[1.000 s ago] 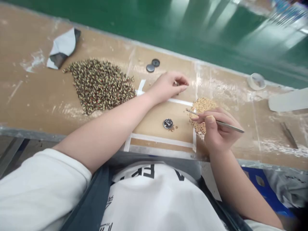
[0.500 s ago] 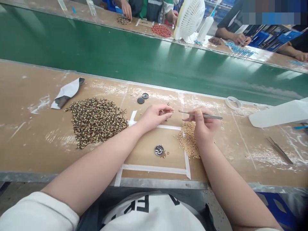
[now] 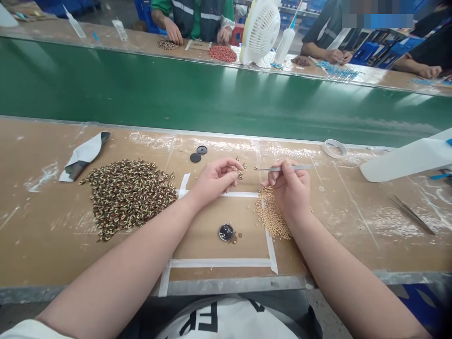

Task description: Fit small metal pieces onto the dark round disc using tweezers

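On the bench (image 3: 197,245), inside lines of white tape (image 3: 219,262), sits a small round dish (image 3: 226,232) with dark, shiny stuff in it; call that the middle of the clock. Near twelve o'clock is the left hand (image 3: 215,181), its fingers curled, with a few little brown bits (image 3: 241,175) pinched at the tips. At two o'clock the right hand (image 3: 292,188) grips a thin metal tool (image 3: 272,168) that points toward the left hand. Between two and three o'clock, partly behind the right wrist, is a heap of small tan balls (image 3: 273,216). A bigger heap of dark and pale bits (image 3: 130,200) lies at ten o'clock, beside the left arm. Two black discs (image 3: 195,157) lie at eleven o'clock. Farther off at two o'clock are a pale ring (image 3: 328,151) and a white bottle (image 3: 395,162), and tweezers (image 3: 413,215) lie at three o'clock.
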The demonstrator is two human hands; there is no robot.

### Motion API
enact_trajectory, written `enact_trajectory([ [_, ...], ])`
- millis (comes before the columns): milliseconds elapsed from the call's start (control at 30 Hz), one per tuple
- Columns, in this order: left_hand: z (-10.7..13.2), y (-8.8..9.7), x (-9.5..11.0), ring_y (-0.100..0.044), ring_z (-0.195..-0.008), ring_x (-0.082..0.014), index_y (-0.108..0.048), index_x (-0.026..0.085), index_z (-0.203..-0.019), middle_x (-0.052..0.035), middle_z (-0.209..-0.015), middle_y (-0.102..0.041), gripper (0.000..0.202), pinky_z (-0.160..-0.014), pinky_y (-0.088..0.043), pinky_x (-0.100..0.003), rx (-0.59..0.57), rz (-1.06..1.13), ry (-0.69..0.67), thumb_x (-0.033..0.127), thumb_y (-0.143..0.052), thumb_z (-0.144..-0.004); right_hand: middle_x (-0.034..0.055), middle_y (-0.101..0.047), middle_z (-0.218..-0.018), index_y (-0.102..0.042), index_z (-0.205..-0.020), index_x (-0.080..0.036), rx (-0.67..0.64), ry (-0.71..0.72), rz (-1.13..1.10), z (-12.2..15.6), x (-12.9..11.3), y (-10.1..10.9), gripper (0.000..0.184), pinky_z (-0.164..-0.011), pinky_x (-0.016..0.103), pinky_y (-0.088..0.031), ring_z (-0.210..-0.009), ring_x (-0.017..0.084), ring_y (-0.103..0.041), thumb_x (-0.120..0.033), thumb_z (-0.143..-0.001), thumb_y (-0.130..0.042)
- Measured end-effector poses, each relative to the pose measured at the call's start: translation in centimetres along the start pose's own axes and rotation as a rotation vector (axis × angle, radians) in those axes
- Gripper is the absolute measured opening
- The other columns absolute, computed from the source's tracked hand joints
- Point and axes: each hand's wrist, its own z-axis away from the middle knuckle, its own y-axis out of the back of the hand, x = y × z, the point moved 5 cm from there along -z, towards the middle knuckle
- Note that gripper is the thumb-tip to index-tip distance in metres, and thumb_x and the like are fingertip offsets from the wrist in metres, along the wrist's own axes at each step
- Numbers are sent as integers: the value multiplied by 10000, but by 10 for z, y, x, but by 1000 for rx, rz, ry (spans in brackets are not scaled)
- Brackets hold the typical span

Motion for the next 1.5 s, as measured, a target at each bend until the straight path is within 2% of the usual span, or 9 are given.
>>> enact_trajectory([
  [100,1,-2,1,-550,-503,-44,-669,176,-1037,-30,-811,-723,123,-465,-435,-179,-15,18,7,249,-644,-941,-31,-489,-611,-718,-839,-232,5,-10,-31,0,-2,-1,240,-536,268,-611,-562,112,-508,-450,-939,-708],
  [267,3,-8,1,-634,-585,-57,-646,174,-1229,-135,-1180,-764,309,-471,-473,-184,-53,42,32,302,-670,-948,-27,-513,-626,-723,-856,-228,1,65,25,3,-8,-3,233,-525,266,-609,-560,109,-529,-422,-976,-673],
  [467,2,-5,-2,-626,-570,-72,-729,186,-1170,-114,-1097,-791,280,-429,-450,-187,-24,14,37,332,-698,-933,-9,-548,-656,-727,-853,-226,-7,142,179,9,-11,-2,255,-512,289,-614,-560,122,-594,-428,-991,-654],
  [633,4,-4,-1,-512,-447,-67,-771,209,-1185,-4,-614,-682,294,-438,-445,-197,-43,-65,63,364,-696,-946,-12,-547,-653,-730,-849,-225,5,174,200,10,-15,-3,260,-513,289,-613,-554,120,-593,-440,-980,-666],
  [700,5,-5,-1,-533,-468,-70,-781,205,-1161,-24,-676,-720,286,-447,-460,-203,-41,-61,62,374,-698,-946,-15,-548,-651,-738,-853,-225,-3,194,191,10,-17,-4,246,-510,288,-608,-550,119,-595,-421,-984,-667],
  [800,6,-5,-1,-564,-514,-70,-780,200,-1161,-85,-941,-797,298,-441,-467,-211,-13,-57,39,385,-702,-941,-16,-558,-655,-742,-853,-221,-20,202,210,10,-17,-5,248,-502,284,-594,-542,119,-615,-407,-994,-658],
  [1033,10,0,13,-622,-618,-85,-790,253,-1163,-53,-1006,-785,233,-590,-547,-253,104,-411,-234,308,-692,-958,-28,-566,-609,-734,-858,-197,16,128,253,10,-10,-1,274,-447,264,-551,-469,116,-609,-425,-990,-661],
  [1233,20,-6,22,-737,-815,-128,-714,242,-1250,-30,-1027,-811,263,-783,-595,-289,97,-767,-461,261,-652,-995,-27,-567,-562,-755,-819,-187,55,68,249,11,-11,-3,302,-389,240,-505,-437,104,-553,-453,-954,-704],
  [1500,25,-16,27,-778,-929,-161,-726,215,-1197,-47,-1067,-815,212,-821,-602,-289,96,-953,-608,267,-618,-1022,-28,-584,-530,-743,-796,-191,-7,175,473,17,-21,-11,329,-399,236,-454,-412,100,-558,-426,-1001,-638],
])
